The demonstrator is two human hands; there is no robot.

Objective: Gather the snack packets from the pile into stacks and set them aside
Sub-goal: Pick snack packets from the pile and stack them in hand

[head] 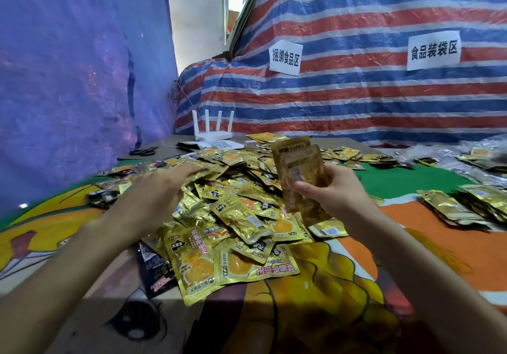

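A big pile of gold snack packets [233, 205] covers the middle of the table, with a few black packets at its left edge. My right hand [333, 191] grips an upright stack of gold packets [297, 169] just right of the pile's top. My left hand [159, 191] reaches over the pile's left side, blurred, fingers stretched toward packets at the far left top; whether it holds one cannot be told. Finished stacks of gold packets [461, 208] lie at the right.
A colourful printed cloth [411, 244] covers the table. At the back stand a white router [212, 130], papers and black scissors [144, 151]. Silver wrappers [466, 161] lie at the far right. Blue and striped tarpaulins wall the table in.
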